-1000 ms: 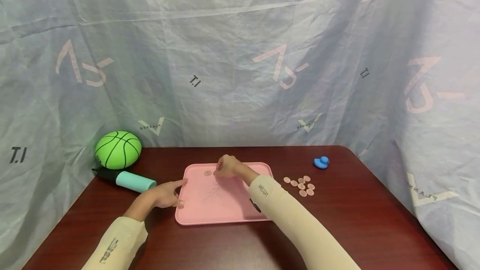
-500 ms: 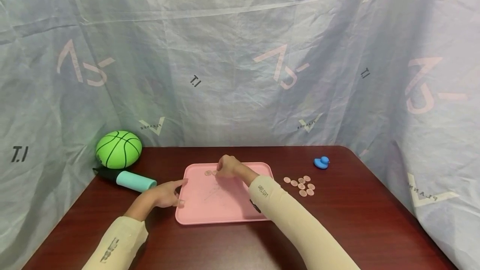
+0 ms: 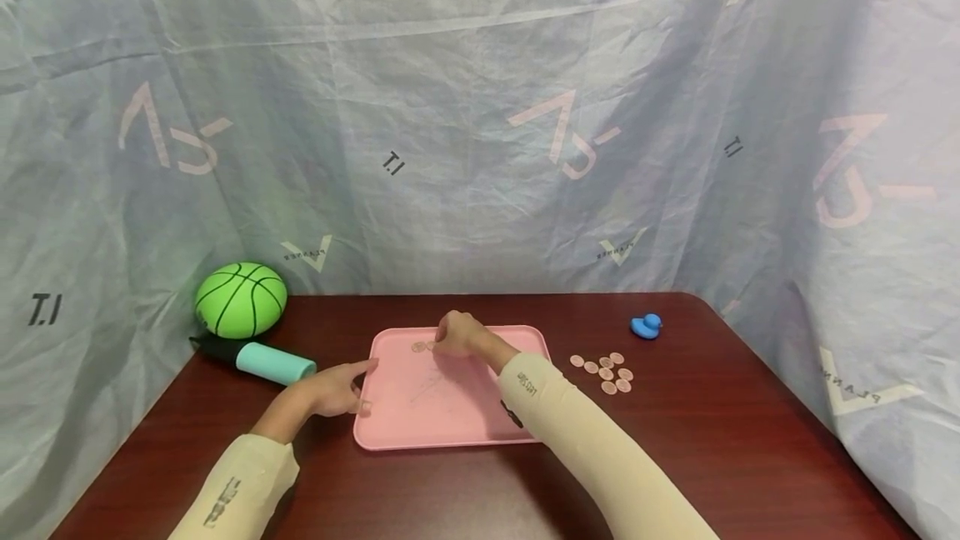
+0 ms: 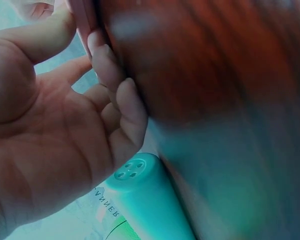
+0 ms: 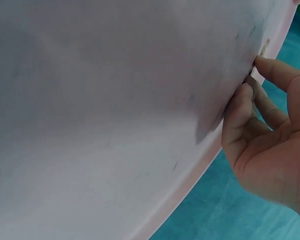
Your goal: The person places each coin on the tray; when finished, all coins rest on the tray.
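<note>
My left hand [image 3: 330,390] holds the left rim of a pink tray [image 3: 450,432], thumb and forefinger spread along it. In the left wrist view the other fingers [image 4: 130,115] curl by the tray's outer edge. Over the tray's back part, my right hand [image 3: 457,333] pinches a small round coin [image 3: 431,346] low at the tray floor. Just left of it lies another coin [image 3: 417,347], flat on the tray. The right wrist view shows the right fingertips [image 5: 245,92] close together at the surface; they partly hide the pinched coin.
Several more coins [image 3: 606,374] lie on the dark red table [image 3: 420,498] right of the tray. A blue toy duck [image 3: 647,326] sits behind them. A teal and black cylinder [image 3: 275,362] and a green ball [image 3: 242,300] stand at the left.
The right hand has shifted very slightly; the coin at its fingertips has come into sight beside the first one. The left hand stays at the tray rim.
</note>
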The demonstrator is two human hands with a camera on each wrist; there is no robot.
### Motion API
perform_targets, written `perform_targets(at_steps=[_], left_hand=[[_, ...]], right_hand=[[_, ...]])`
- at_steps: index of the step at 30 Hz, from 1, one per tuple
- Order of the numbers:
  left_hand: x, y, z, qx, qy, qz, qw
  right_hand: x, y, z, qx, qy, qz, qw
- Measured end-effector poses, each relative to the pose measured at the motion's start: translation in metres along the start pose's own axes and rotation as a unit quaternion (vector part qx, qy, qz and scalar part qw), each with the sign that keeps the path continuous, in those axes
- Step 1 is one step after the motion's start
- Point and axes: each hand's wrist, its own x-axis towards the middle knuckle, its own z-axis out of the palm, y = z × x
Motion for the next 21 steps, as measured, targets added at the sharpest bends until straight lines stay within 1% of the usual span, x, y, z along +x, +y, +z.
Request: perform_targets(at_steps=[3,9,15,21], left_hand=[[0.0011,-0.0006,0.0006,0.001,0.001,-0.002,1.0],[0.0004,-0.0004,0.0012,-0.003,0.001,-0.006,1.0],[-0.0002,0.0006,0.0006,0.003,0.001,0.002,1.0],[-0.0001,0.0014,-0.0003,0.005,0.001,0.0,1.0]], right_hand=[[0.0,0.0001,-0.0005,0.0,-0.002,0.004,1.0],[-0.0006,-0.0002,-0.0011,-0.003,-0.006,-0.002,1.0],[-0.0019,-0.0004,-0.0032,-0.006,-0.014,-0.004,0.9999],[-0.006,0.0027,-0.0084,-0.008,-0.024,0.0,0.9997]])
